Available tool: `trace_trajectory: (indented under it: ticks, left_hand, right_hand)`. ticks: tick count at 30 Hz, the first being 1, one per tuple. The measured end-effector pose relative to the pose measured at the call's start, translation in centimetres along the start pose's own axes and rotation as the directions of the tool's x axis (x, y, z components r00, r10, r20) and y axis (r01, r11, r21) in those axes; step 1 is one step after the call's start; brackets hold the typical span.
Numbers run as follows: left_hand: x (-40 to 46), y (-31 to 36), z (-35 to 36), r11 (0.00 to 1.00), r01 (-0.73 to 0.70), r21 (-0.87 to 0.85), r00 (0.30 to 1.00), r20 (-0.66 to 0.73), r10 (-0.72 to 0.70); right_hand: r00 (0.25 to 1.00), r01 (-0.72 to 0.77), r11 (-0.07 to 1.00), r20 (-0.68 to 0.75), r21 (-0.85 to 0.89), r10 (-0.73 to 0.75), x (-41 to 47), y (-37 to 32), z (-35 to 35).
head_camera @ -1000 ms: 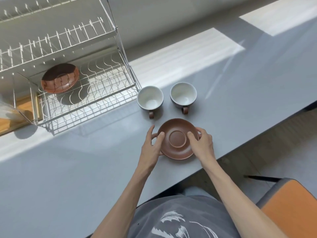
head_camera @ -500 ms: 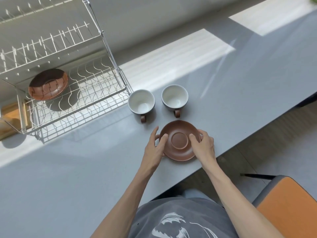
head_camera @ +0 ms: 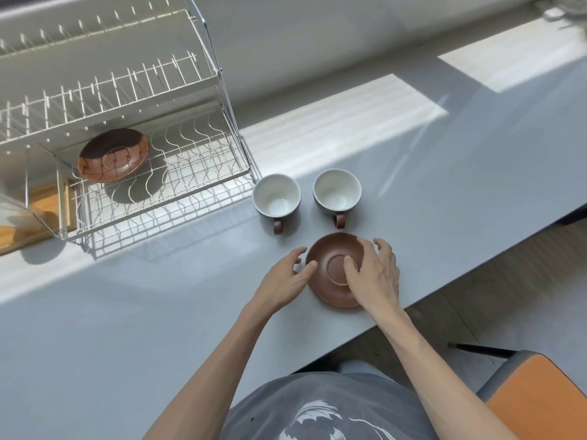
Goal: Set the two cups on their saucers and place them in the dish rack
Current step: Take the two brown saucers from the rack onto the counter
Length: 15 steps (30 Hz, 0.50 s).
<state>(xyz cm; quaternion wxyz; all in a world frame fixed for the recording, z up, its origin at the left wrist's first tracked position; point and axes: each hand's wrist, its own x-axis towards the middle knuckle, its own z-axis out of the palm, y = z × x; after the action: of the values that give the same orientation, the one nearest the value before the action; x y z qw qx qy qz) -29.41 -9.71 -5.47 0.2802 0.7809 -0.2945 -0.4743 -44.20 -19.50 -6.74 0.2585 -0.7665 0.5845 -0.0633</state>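
Observation:
A brown saucer (head_camera: 328, 250) lies flat on the grey table (head_camera: 143, 328) near its front edge. My left hand (head_camera: 284, 279) rests beside the saucer's left rim, thumb touching it, fingers apart. My right hand (head_camera: 376, 274) is spread over the saucer's right half, thumb above the centre well, holding nothing that I can see. Two white-lined cups with brown handles stand just beyond it, the left cup (head_camera: 276, 195) and the right cup (head_camera: 337, 189), both upright and empty. A second brown saucer (head_camera: 112, 154) sits in the lower tier of the white wire dish rack (head_camera: 190, 173).
The rack stands at the back left with an upper tier above the lower one. A wooden board (head_camera: 22, 230) lies left of it. The table's front edge runs diagonally just right of my right hand. An orange chair (head_camera: 540, 404) stands at the lower right.
My right hand has slid from the saucer's right rim up over its top. My left hand has loosened from the left rim. The view has shifted, so the rack sits further right in the frame.

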Motion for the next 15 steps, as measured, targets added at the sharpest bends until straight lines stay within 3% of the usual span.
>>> trace_trajectory:
  ticks: [3, 7, 15]
  left_hand:
    - [-0.5, -0.8, -2.3, 0.966, -0.015, 0.259, 0.998, 0.062, -0.001]
    - [-1.6, -2.0, -6.2, 0.831, -0.033, 0.555, 0.996, 0.088, -0.019]
    - [-4.4, -5.1, -12.7, 0.649, 0.118, 0.751, 0.982, -0.185, 0.036]
  right_hand:
    - [0.977, 0.213, 0.973, -0.009, -0.086, -0.215, 0.0, -2.0, -0.1]
    - [0.905, 0.423, 0.901, 0.087, -0.097, -0.416, 0.1, -5.6, -0.3]
    - [0.713, 0.689, 0.707, 0.321, -0.16, -0.623, 0.0, -13.7, 1.1]
